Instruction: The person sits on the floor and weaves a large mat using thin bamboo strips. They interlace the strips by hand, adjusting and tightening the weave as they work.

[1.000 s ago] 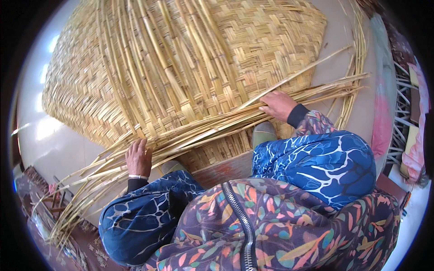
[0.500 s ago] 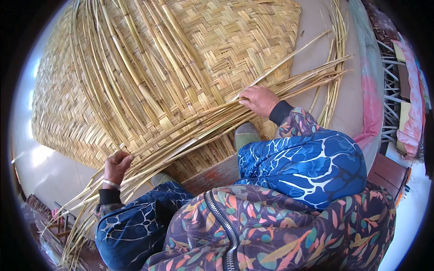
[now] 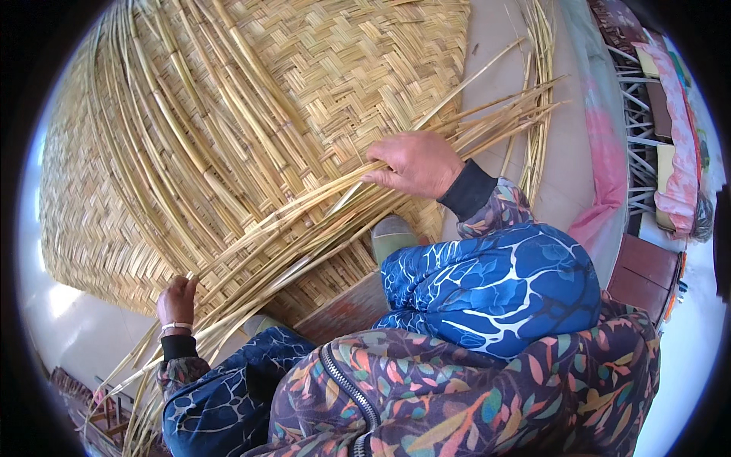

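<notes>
A large woven mat (image 3: pixel 365 72) of pale split reed lies before me in a zigzag weave. Long flattened reed strips (image 3: pixel 173 80) run away from me over its middle. Across the near edge lies a loose bundle of thin reed strips (image 3: pixel 316 238). My right hand (image 3: pixel 417 164) is closed, thumb and fingers pinching a reed strip just above that bundle. On the left, my left hand (image 3: pixel 177 303) is closed in a pinch by the strip's other end, at the mat's near left edge; its fingertips partly hide what they hold.
More loose strips (image 3: pixel 539 91) lie on the floor right of the mat. A wooden board (image 3: pixel 346 305) sits between my feet, one shoe (image 3: pixel 392 236) resting at the mat's edge. Farther right are pink and clear sheeting (image 3: pixel 601 167) and a metal rack (image 3: pixel 636 137).
My right hand has risen off the bundle, lifting the strip it pinches. My left hand has shifted slightly down and left. The whole view has moved a little.
</notes>
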Available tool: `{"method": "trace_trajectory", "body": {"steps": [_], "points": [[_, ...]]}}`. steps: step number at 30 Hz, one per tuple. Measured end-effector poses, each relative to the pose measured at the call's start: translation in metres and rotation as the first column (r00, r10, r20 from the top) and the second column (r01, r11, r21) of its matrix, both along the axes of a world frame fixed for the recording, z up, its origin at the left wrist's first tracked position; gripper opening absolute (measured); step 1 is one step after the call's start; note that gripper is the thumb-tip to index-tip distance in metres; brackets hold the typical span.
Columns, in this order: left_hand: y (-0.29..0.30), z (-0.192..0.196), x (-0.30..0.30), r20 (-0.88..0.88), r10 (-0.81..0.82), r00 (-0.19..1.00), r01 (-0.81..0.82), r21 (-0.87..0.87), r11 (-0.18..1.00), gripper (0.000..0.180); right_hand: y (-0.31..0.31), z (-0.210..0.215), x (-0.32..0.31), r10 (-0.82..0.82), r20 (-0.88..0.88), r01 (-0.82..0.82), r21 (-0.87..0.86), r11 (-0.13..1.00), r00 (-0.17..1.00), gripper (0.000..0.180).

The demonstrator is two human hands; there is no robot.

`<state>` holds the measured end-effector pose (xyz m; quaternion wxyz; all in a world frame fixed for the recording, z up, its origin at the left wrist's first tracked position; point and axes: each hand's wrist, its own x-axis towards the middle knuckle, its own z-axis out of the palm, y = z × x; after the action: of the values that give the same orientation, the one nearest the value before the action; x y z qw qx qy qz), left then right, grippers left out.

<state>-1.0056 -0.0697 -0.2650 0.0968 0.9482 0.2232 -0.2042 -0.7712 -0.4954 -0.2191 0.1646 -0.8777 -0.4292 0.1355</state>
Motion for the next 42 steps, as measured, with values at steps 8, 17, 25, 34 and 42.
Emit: {"method": "trace_trajectory", "body": {"steps": [8, 17, 25, 34, 42], "points": [[0.025, -0.011, -0.003, -0.055, 0.010, 0.998, -0.004, 0.111, 0.994, 0.033, -0.024, -0.031, 0.035, -0.119, -0.103, 0.087, -0.269, 0.959, 0.988, 0.034], [0.048, 0.044, 0.005, 0.168, 0.027, 0.985, -0.022, -0.032, 0.999, 0.031, -0.038, -0.074, 0.043, -0.146, -0.012, 0.134, -0.325, 0.936, 0.989, 0.033], [0.081, 0.050, 0.012, 0.145, -0.051, 0.988, 0.051, -0.002, 0.999, 0.031, -0.026, -0.086, 0.021, -0.107, -0.262, 0.062, -0.174, 0.983, 0.959, 0.041], [0.046, 0.023, 0.028, -0.112, 0.156, 0.981, -0.192, -0.541, 0.819, 0.028, -0.013, -0.054, 0.028, -0.093, -0.120, 0.084, -0.080, 0.993, 0.988, 0.039], [-0.028, 0.041, 0.102, -0.155, -0.161, 0.975, 0.016, -0.669, 0.743, 0.030, 0.007, -0.056, 0.050, 0.142, 0.167, -0.156, 0.070, 0.985, 0.976, 0.028]]}}
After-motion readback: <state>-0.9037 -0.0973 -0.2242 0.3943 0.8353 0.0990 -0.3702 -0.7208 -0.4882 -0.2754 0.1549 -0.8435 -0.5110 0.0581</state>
